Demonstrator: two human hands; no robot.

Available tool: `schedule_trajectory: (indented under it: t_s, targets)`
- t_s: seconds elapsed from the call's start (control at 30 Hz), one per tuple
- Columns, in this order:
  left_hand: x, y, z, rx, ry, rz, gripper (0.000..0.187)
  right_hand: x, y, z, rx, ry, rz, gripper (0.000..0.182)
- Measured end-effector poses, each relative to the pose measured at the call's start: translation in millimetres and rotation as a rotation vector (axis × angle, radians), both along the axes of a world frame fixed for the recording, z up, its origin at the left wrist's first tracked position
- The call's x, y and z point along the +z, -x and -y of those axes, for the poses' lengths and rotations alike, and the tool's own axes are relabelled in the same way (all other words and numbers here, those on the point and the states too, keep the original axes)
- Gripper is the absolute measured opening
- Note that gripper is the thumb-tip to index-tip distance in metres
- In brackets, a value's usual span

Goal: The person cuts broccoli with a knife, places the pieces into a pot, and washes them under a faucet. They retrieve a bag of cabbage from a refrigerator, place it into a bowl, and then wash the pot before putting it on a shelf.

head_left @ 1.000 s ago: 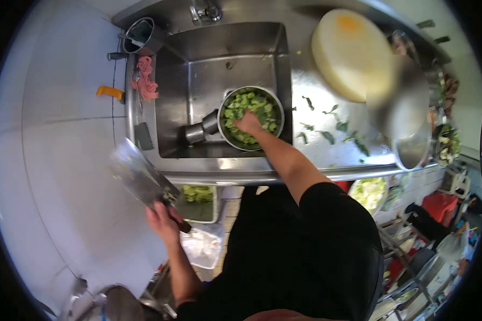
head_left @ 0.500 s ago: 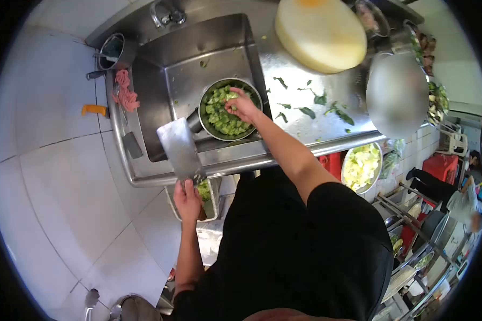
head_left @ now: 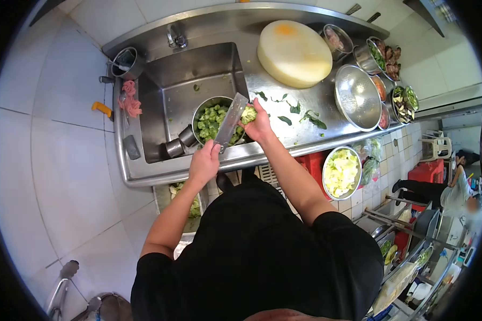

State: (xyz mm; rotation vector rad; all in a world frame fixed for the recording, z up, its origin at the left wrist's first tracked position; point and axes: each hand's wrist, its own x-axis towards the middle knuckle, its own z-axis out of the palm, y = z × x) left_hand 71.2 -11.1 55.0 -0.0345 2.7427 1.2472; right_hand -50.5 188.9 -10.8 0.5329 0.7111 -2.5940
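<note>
My left hand is closed round the handle end of a broad cleaver, whose blade slants up over the pot. In my right hand is a piece of broccoli, held against or right beside the blade. Under the blade, a metal pot full of cut green broccoli stands in the front right part of the steel sink. Leaf scraps lie on the steel counter right of my right hand.
A thick round board lies on the counter, with a colander and food bowls to its right. Below the counter edge is a bowl of cut cabbage. Another person is at the far right.
My right hand has come out of the pot with a broccoli piece. My left hand has moved right and up, bringing the cleaver over the pot. The view has shifted.
</note>
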Motion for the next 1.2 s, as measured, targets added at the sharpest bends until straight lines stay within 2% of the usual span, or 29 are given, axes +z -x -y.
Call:
schedule_trajectory:
  t_s: [0.1, 0.23, 0.3, 0.4, 0.43, 0.47, 0.5, 0.53, 0.57, 0.6, 0.63, 0.73, 0.8, 0.87, 0.93, 1.0, 1.07, 1.1, 1.13, 1.2]
  targets:
    - [29.6, -4.0, 1.8, 0.04, -0.036, -0.024, 0.023, 0.4, -4.1, -1.9, 0.004, -0.02, -0.051, 0.052]
    - [12.0, -8.4, 2.1, 0.055, -0.119, -0.168, 0.025, 13.5, -6.9, 9.2, -0.021, 0.048, -0.072, 0.054]
    - [1.6, -6.6, 6.3, -0.001, 0.085, -0.038, 0.027, 17.9, -8.4, 19.0, -0.008, -0.028, -0.072, 0.064]
    - [-3.0, -7.7, 11.4, 0.012, 0.06, -0.046, 0.029, 18.8, -9.3, 27.8, 0.026, -0.052, -0.186, 0.055]
    - [1.8, -6.2, 11.6, 0.014, 0.007, 0.013, 0.029, 10.3, -10.2, 32.0, -0.013, -0.185, -0.137, 0.052]
    - [-16.9, -4.1, 17.3, -0.008, -0.075, -0.022, 0.028, 3.5, -9.2, 34.6, -0.056, -0.318, -0.085, 0.051]
    - [-27.1, -3.8, 19.8, -0.013, -0.247, -0.056, 0.026, 5.8, -10.0, 33.2, -0.022, -0.28, -0.105, 0.051]
    - [-23.7, -3.0, 20.1, 0.001, -0.274, 0.022, 0.024, 9.8, -10.3, 30.0, 0.021, -0.235, -0.131, 0.052]
    - [-20.0, -5.3, 22.0, 0.056, -0.46, 0.239, 0.024, 13.3, -11.7, 25.2, -0.003, -0.239, -0.135, 0.052]
    - [-1.9, -6.2, 21.4, 0.119, -0.637, 0.461, 0.024, 16.1, -13.2, 24.5, 0.019, -0.109, -0.207, 0.053]
    - [-3.1, -5.5, 21.0, 0.113, -0.634, 0.463, 0.024, 17.3, -16.1, 26.1, 0.047, 0.023, -0.275, 0.054]
    - [-19.9, 1.2, 25.0, 0.151, -0.661, 0.446, 0.024, 20.6, -24.7, 29.9, 0.039, -0.006, -0.231, 0.057]
    - [-38.4, 9.4, 36.7, 0.156, -0.549, 0.339, 0.024, -23.1, -14.0, 32.4, 0.08, -0.14, -0.247, 0.082]
    - [-45.8, 9.5, 52.1, 0.234, -0.553, 0.288, 0.024, -5.2, -10.0, 46.8, 0.044, -0.623, 0.12, 0.086]
    - [-48.7, 11.9, 72.5, 0.308, -0.662, 0.254, 0.024, -35.9, 4.8, 48.9, 0.067, -0.903, 0.17, 0.087]
    - [-36.4, 7.7, 94.1, 0.383, -0.692, 0.246, 0.022, -108.6, 23.1, 37.5, 0.169, -0.866, -0.104, 0.078]
    - [-37.3, -2.0, 118.3, 0.574, -0.962, 0.349, 0.021, -102.4, 28.5, 41.8, 0.304, -1.168, -0.14, 0.066]
    - [-46.2, -10.3, 131.4, 0.667, -1.042, 0.412, 0.021, -90.5, 35.7, 50.3, 0.258, -1.29, -0.22, 0.042]
    - [-54.0, -19.8, 140.6, 0.706, -1.047, 0.398, 0.021, -92.8, 50.1, 57.7, 0.27, -1.428, -0.31, 0.031]
    - [-68.7, -40.7, 152.3, 0.819, -1.258, 0.444, 0.023, -101.6, 88.9, 78.8, 0.271, -1.482, -0.438, 0.028]
